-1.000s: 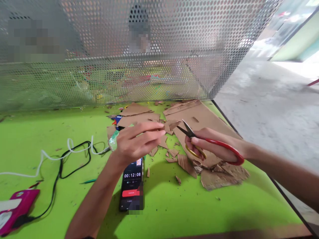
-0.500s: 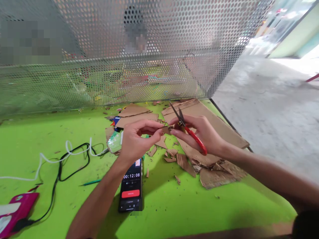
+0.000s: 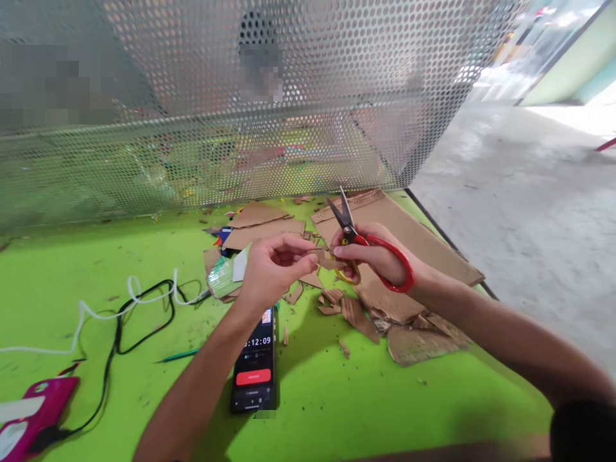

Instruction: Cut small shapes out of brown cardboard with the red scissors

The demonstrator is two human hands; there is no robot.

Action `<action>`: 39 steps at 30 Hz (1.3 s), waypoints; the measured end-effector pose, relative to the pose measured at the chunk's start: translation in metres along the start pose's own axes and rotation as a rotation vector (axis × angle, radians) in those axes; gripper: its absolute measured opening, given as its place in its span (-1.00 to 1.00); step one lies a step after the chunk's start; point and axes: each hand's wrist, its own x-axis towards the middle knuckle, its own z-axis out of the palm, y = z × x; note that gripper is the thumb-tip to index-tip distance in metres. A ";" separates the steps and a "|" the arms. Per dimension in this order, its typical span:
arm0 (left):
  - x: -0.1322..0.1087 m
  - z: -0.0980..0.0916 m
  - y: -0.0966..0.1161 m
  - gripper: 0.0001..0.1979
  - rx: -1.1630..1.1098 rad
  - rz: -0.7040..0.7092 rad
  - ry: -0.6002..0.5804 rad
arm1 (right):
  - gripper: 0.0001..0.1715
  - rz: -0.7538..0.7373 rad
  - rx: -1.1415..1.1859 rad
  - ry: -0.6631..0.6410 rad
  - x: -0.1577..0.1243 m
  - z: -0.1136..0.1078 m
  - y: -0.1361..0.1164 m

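Observation:
My left hand pinches one end of a small strip of cardboard between thumb and fingers. Scissors with red and yellow handles sit in my right hand, their blades parted and pointing up and away from me. The right fingertips meet the strip's other end. Beneath both hands lie torn cardboard scraps. A larger cardboard sheet lies beyond the right hand.
A perforated metal panel stands along the back of the green table. A phone showing a timer lies below my left wrist. At left are a white cable, a black cable, a green pencil and a magenta device.
The scissors have turned in my right hand, so both handle loops now show and the blades point more upward. The left hand has shifted slightly right, still pinching the strip.

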 end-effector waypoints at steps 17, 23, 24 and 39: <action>0.001 -0.005 0.000 -0.81 -0.003 -0.001 0.045 | -0.73 -0.099 -0.123 0.136 -0.004 -0.006 0.019; 0.001 -0.005 0.000 -0.79 0.101 -0.003 0.056 | -0.69 -0.121 -0.078 0.188 -0.004 -0.008 0.013; 0.001 -0.005 0.000 -0.79 0.106 -0.009 0.050 | -0.68 -0.121 -0.070 0.185 -0.004 -0.008 0.013; -0.001 -0.007 -0.004 -0.79 0.090 -0.061 0.006 | -0.69 -0.095 -0.075 0.136 -0.010 -0.008 0.012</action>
